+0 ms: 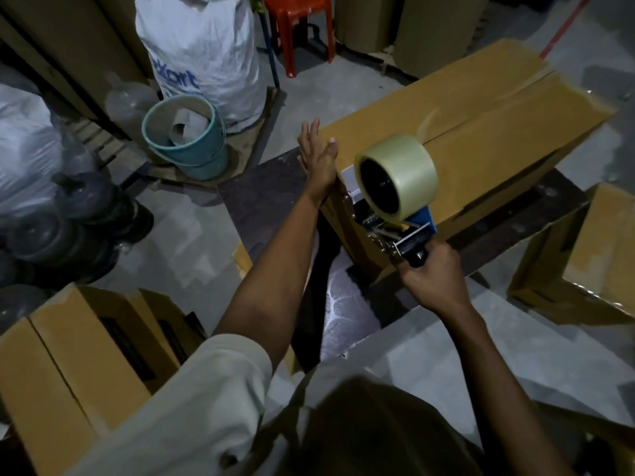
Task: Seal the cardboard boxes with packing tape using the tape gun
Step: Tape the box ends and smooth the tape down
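Observation:
A long brown cardboard box (481,115) lies on a dark low table, its top flaps closed along a centre seam with clear tape at the far end. My right hand (431,276) grips the black handle of a blue tape gun (405,231) that carries a big clear tape roll (397,173). The gun's metal front sits against the box's near end, just below the top edge. My left hand (318,156) presses flat with straight fingers against the box's near left corner.
A teal bucket (187,139) and a white sack (202,49) stand on the floor at the left rear, a red plastic stool (299,25) behind them. More cardboard boxes sit at lower left (79,355) and at right (604,249). Dark bagged items pile at far left.

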